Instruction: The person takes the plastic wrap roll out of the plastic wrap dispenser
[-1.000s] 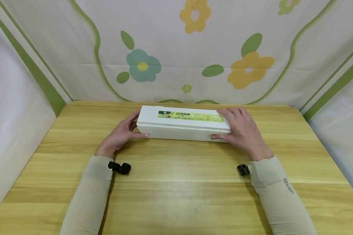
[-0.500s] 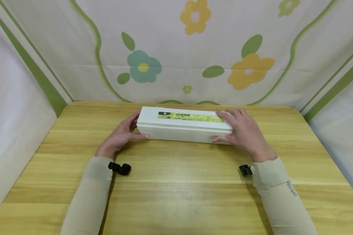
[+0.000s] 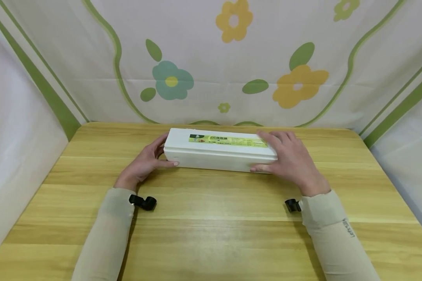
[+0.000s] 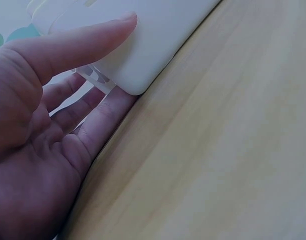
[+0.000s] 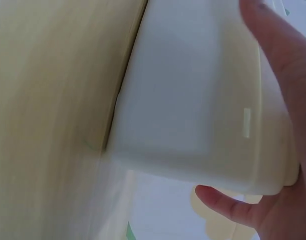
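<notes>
Head view: a closed white box [image 3: 218, 159], contents hidden, rests far-centre on the table [image 3: 211, 238]; the left hand [image 3: 142, 162] grips its left end, the right hand [image 3: 292, 162] its right.

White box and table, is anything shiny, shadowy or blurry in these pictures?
Head view: soft shine on the table, shadows beside both sleeves, smallest print on the label too fuzzy to read; left wrist view: dim and bluish, wood grain blurry; right wrist view: hazy, the white box looking soft.
</notes>
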`<state>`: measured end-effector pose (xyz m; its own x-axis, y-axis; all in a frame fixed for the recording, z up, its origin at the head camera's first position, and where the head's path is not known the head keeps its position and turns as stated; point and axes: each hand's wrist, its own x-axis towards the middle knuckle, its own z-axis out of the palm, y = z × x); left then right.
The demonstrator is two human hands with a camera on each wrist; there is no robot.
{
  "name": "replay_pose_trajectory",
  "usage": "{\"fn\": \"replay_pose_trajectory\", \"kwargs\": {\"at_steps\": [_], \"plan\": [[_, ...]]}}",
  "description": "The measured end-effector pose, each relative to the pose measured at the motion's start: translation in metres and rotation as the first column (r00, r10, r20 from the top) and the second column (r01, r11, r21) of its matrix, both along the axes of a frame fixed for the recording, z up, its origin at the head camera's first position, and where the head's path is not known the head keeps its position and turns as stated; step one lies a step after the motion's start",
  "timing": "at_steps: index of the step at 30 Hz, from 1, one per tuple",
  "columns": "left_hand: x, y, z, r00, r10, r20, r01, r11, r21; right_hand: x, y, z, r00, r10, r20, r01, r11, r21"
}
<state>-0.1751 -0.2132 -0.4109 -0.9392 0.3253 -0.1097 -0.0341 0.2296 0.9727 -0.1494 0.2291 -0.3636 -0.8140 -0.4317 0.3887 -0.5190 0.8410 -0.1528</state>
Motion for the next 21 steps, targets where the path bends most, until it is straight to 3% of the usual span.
{"fn": "replay_pose_trajectory", "kwargs": {"at_steps": [9,21], "plan": [[0.002,0.002,-0.002,1.0,-0.003,-0.004,0.003,1.0,0.028,-0.003,-0.022,0.012,0.987,-0.083,0.14,0.068,0.991,0.111],[0.001,0.0,-0.001,1.0,0.004,-0.001,-0.004,1.0,0.012,-0.008,-0.067,0.016,0.988,-0.063,0.138,0.041,0.987,0.156]]}}
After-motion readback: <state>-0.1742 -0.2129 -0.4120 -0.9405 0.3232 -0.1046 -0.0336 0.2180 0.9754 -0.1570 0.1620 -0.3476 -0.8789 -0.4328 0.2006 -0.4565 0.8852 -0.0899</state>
